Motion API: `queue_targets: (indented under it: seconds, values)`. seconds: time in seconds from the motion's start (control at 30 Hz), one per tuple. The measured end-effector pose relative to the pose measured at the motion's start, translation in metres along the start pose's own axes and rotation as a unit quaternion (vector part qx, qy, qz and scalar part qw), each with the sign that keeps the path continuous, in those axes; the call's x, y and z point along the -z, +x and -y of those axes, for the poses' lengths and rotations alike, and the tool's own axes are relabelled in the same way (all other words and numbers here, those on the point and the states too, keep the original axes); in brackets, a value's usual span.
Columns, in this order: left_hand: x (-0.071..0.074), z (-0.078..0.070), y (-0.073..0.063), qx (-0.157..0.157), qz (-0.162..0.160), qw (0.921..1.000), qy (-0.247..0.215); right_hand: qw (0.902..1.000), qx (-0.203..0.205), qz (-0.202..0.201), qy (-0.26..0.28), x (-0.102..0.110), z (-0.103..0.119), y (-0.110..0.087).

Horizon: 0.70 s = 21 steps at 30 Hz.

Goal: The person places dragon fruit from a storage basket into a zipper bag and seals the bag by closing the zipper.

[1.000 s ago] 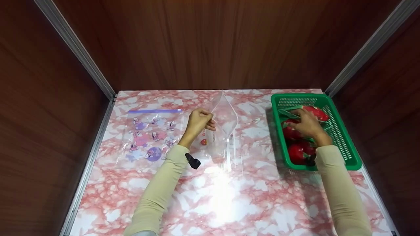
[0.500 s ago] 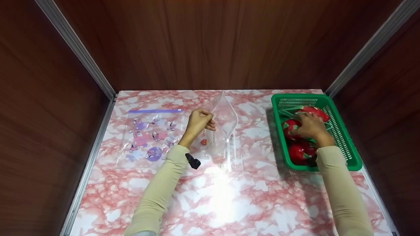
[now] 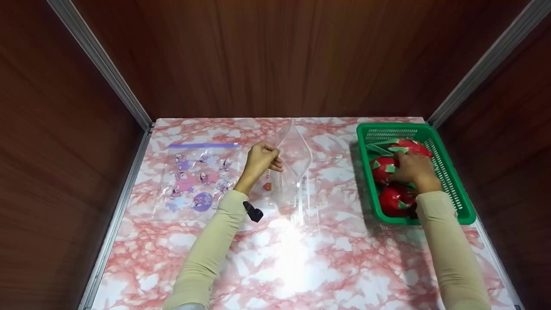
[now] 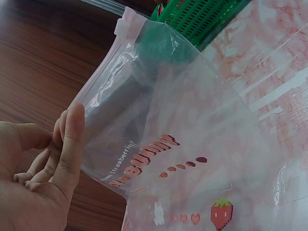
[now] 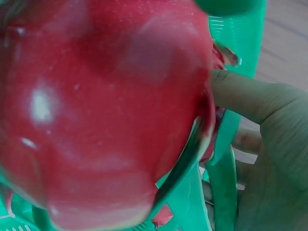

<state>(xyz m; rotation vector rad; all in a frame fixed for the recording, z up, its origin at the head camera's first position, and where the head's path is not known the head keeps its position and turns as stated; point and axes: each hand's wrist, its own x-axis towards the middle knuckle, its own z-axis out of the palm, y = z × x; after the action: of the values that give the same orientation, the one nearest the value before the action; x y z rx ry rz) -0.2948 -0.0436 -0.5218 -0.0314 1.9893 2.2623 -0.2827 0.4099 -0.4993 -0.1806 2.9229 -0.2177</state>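
My left hand (image 3: 261, 160) pinches the rim of a clear zip bag (image 3: 297, 151), whose mouth gapes in a diamond shape. In the left wrist view the bag (image 4: 192, 115) shows strawberry and bunny prints, with a pale pink slider (image 4: 129, 28) at one corner. My right hand (image 3: 415, 168) reaches down among red dragon fruits with green scales inside the green basket (image 3: 365, 185). One dragon fruit (image 5: 110, 106) fills much of the right wrist view; beyond it my thumb and fingers lie around green scales. I cannot tell whether they grip a fruit. Another dragon fruit (image 3: 394, 201) sits nearest the front.
A second clear zip bag (image 3: 202, 172) with purple and pink prints and a purple zip (image 3: 202, 146) lies flat at the left. The marbled table (image 3: 344, 258) is bounded by dark wood panels (image 3: 275, 60) at the back and sides.
My right hand has shifted slightly right and toward me inside the basket, away from the green leaf-like piece at its left, uncovering more of the dragon fruits. My left hand and the bag stay still.
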Motion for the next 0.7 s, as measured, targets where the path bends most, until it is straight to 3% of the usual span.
queue_targets:
  seconds: [0.5,0.7]
  values:
    - [0.0024,-0.0019,-0.0001,0.002,0.0,1.0,0.005,0.9981,-0.037,0.049,0.012,0.0049,0.0009,0.0014]
    - [0.0031,-0.0027,-0.0003,0.001,0.002,1.0,0.007,0.9976,-0.044,0.05,0.018,0.0052,0.0019,0.0003]
